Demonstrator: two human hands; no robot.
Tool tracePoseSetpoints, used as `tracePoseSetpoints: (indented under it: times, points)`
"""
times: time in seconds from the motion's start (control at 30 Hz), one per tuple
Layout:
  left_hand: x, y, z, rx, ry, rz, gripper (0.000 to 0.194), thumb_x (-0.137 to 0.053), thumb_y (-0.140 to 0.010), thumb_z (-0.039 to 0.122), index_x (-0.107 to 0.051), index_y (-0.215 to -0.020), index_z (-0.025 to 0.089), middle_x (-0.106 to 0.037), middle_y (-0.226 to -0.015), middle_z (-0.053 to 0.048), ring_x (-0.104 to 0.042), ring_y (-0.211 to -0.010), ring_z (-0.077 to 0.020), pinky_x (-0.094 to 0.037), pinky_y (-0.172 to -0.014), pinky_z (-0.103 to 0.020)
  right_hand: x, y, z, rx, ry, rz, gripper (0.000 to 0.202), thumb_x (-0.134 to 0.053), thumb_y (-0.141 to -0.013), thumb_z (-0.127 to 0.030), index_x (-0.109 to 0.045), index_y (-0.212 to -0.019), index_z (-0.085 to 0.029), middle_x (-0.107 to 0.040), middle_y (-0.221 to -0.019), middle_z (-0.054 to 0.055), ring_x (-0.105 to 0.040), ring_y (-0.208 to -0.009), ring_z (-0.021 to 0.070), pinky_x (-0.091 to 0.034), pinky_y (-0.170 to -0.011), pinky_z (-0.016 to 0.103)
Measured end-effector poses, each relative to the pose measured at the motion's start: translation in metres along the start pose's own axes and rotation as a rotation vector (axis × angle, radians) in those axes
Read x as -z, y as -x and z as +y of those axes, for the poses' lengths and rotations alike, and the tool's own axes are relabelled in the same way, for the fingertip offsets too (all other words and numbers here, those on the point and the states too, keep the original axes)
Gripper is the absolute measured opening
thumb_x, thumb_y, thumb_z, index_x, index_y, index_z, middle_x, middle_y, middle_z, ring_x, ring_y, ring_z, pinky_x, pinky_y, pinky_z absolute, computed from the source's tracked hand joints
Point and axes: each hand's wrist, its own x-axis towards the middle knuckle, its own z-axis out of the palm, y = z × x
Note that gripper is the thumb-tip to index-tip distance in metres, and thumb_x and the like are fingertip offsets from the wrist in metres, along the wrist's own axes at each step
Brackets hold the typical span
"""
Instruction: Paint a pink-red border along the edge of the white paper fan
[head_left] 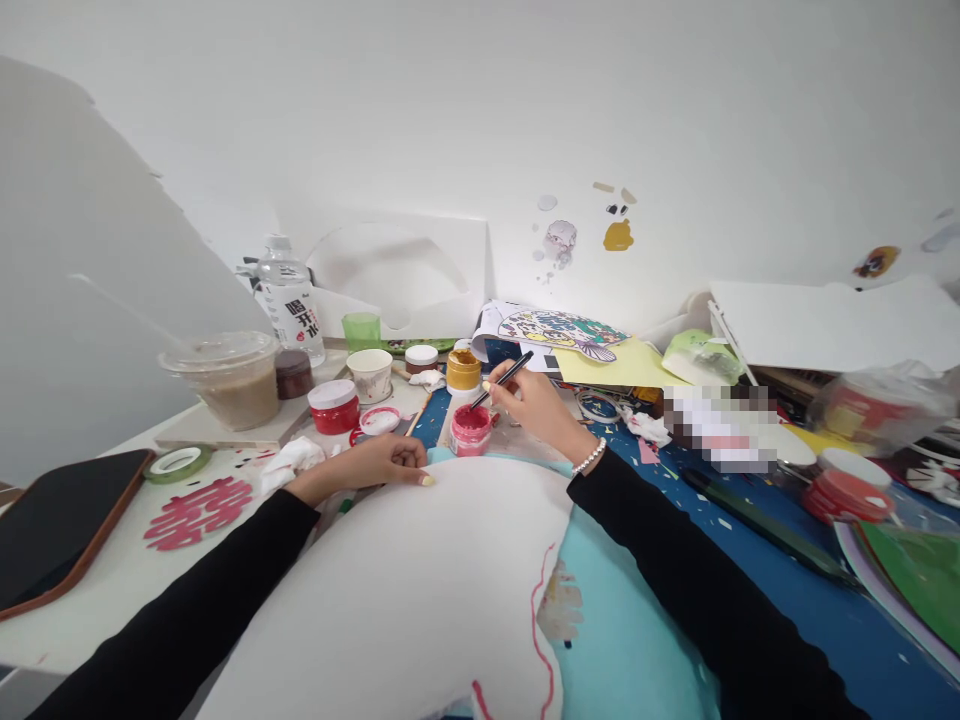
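My right hand is closed around a slim black paintbrush. The brush slants down, its tip inside an open jar of pinkish-red paint. A large white board with a curved edge lies in front of me, with wavy red lines painted near its right side. My left hand grips the far left edge of this board, thumb on top and fingers curled; the fingertips are partly hidden. Under the board's right side is a light-blue surface with a paint smear.
Behind the red jar stands a yellow paint jar. Left are a lidded red jar, a paper cup, a drink cup, a water bottle and a tablet. Papers and a dark green cutter-like tool lie rightward.
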Motion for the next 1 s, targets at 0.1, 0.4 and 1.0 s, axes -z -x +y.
tracePoseSetpoints:
  times: [0.1,0.4,1.0]
  points:
    - [0.000,0.000,0.001,0.005,0.004,-0.007,0.039,-0.056,-0.065,0.055,-0.050,-0.071,0.018,-0.043,-0.060,0.004,-0.037,-0.054,-0.0095,-0.026,-0.046,-0.019,0.015,0.000,-0.004,-0.006,-0.063,0.046,0.017,-0.043,-0.081,-0.028,-0.056,-0.080,-0.016,-0.061,-0.067,0.002,-0.054,-0.060,0.0130,-0.040,-0.058,0.025]
    - [0.001,0.000,0.012,0.023,0.000,-0.021,0.039,-0.056,-0.068,0.053,-0.052,-0.072,0.015,-0.042,-0.060,0.004,-0.037,-0.056,-0.0097,-0.026,-0.049,-0.018,0.048,0.096,0.007,-0.206,-0.429,0.021,0.013,-0.050,-0.079,-0.032,-0.048,-0.076,-0.019,-0.049,-0.061,-0.003,-0.049,-0.056,0.0098,-0.041,-0.055,0.024]
    - [0.001,-0.006,0.007,0.087,0.025,-0.060,0.038,-0.058,-0.065,0.053,-0.048,-0.072,0.016,-0.038,-0.058,0.005,-0.032,-0.054,-0.0088,-0.022,-0.047,-0.018,0.031,0.135,0.026,-0.336,-0.623,-0.118,0.016,-0.053,-0.078,-0.031,-0.053,-0.088,-0.019,-0.058,-0.075,0.001,-0.056,-0.067,0.0117,-0.045,-0.066,0.029]
